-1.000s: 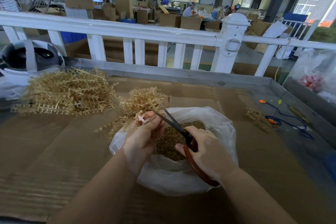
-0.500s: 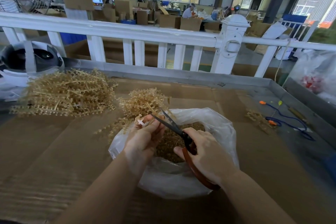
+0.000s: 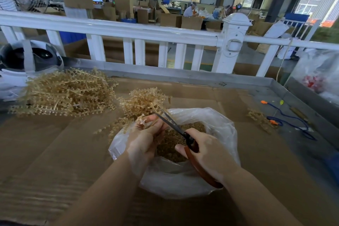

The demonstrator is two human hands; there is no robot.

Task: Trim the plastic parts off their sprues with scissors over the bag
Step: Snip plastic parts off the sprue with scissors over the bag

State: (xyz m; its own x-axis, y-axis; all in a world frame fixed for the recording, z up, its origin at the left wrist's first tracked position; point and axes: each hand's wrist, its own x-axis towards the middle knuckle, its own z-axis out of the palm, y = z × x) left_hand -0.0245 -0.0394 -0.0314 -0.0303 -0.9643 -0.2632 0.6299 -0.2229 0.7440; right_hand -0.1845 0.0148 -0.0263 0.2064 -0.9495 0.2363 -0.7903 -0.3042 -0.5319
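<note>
Left hand (image 3: 142,138) fingers pinch a sprue (image 3: 145,122) over the bag (image 3: 216,126); right hand (image 3: 211,154) fingers grip scissors (image 3: 176,126), blades apart.

Scissors (image 3: 176,126) snip a sprue (image 3: 145,123) above the bag (image 3: 220,130).

Left hand (image 3: 144,139) covers most of the sprue (image 3: 145,122) it pinches; only a cross-shaped bit and a stub show. Right hand (image 3: 207,154) hides the scissors (image 3: 176,127) finger loops; lower brown handle partly seen. Blade tips merge with the sprue pile (image 3: 141,101) behind, contact unclear. Trimmed parts (image 3: 170,145) in the bag (image 3: 211,121) too small to tell shapes. Bag's near-left rim hidden by left forearm. Helmet (image 3: 27,57) cut by left edge. Far-right bag (image 3: 319,77) blurred, red contents unreadable. Both forearms cut off at bottom edge.
</note>
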